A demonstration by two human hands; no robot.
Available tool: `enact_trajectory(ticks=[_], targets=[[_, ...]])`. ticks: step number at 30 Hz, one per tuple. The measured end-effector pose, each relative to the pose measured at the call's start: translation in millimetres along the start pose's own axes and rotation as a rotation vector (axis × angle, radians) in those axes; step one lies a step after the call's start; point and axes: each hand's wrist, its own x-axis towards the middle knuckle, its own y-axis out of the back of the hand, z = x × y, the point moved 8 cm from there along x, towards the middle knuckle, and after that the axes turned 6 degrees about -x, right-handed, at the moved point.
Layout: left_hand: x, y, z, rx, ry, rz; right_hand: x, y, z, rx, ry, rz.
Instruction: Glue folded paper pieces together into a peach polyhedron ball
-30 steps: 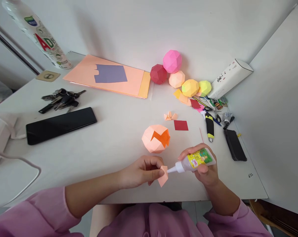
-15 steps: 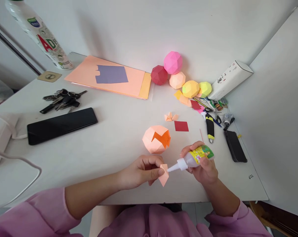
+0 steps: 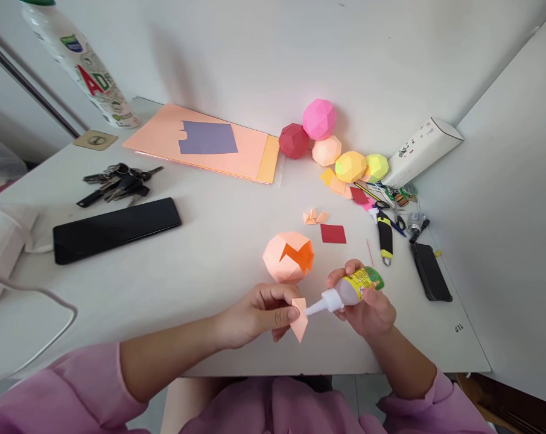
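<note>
Near the table's front edge, my left hand (image 3: 263, 316) pinches a small folded peach paper piece (image 3: 300, 325) between thumb and fingers. My right hand (image 3: 367, 307) is wrapped round a glue bottle (image 3: 354, 287) with a yellow and green label. The bottle lies tilted, its white nozzle pointing left with the tip at the right edge of the paper piece. Just behind my hands sits a peach paper ball (image 3: 284, 259) with a jagged opening on its right side. Small peach folded pieces (image 3: 315, 217) and a dark red paper rectangle (image 3: 333, 234) lie behind it.
Several finished paper balls (image 3: 319, 119) stand by the back wall. Peach sheets (image 3: 164, 135), keys (image 3: 119, 184), a black phone (image 3: 117, 231) and a white bottle (image 3: 85, 66) are on the left. A cutter (image 3: 385, 237), scissors and a black case (image 3: 431, 271) lie on the right.
My right hand and the glue bottle have shifted slightly left and the bottle has turned a little. The whole view has moved slightly. Both hands keep their hold.
</note>
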Motion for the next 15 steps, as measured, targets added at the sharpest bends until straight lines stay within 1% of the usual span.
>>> enact_trajectory(ticks=[3,6,9,15], targets=[[0.0,0.6,-0.7,-0.019,-0.016,-0.005,0.1,-1.7,0.0,0.010,0.008,-0.023],[-0.1,2.0,-2.7,-0.030,-0.001,0.007,-0.3,-4.2,-0.7,0.024,0.028,-0.066],[-0.1,0.7,-2.6,-0.049,0.002,-0.006,-0.6,-5.3,-2.7,0.028,0.066,-0.102],[-0.2,0.5,-1.8,-0.092,0.020,0.002,0.0,-5.7,-4.8,0.009,0.112,-0.121]])
